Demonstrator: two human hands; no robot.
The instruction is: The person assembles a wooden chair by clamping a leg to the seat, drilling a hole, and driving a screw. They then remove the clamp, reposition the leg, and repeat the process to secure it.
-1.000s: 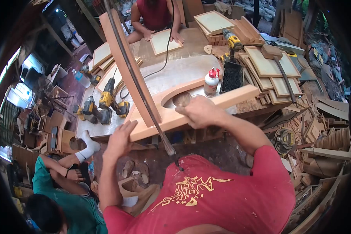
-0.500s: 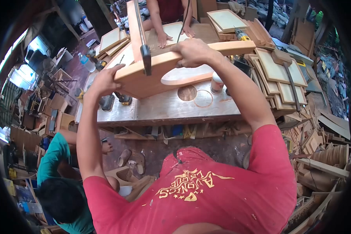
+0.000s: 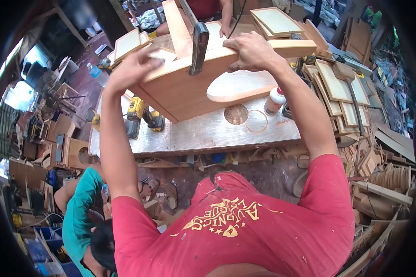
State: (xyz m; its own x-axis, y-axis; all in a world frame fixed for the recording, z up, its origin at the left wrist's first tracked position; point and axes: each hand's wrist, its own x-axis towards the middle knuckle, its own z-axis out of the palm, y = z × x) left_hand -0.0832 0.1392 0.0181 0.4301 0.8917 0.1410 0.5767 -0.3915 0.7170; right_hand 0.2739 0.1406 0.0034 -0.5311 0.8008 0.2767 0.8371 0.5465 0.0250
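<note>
A curved wooden piece (image 3: 185, 87) with a rounded cutout stands tilted on the silvery worktable (image 3: 194, 134). My right hand (image 3: 252, 51) is closed over its top edge, right of a dark clamp (image 3: 199, 48) that sits across that edge. Over the left end of the top edge is my left hand (image 3: 136, 69), smeared by motion, so whether it grips is unclear. A white bottle with a red cap (image 3: 275, 101) stands beside the piece, near a round hole (image 3: 236, 114) in the tabletop.
Yellow drills (image 3: 136, 110) stand at the table's left. Stacked panels (image 3: 339, 87) and a mallet (image 3: 343, 72) lie at the right. Another person (image 3: 209, 10) is across the table; a person in green (image 3: 81, 217) is low at the left.
My left hand has shifted up and inward from the piece's left end. The piece, clamp and my right hand appear farther right in view. The person across shows only one hand now.
</note>
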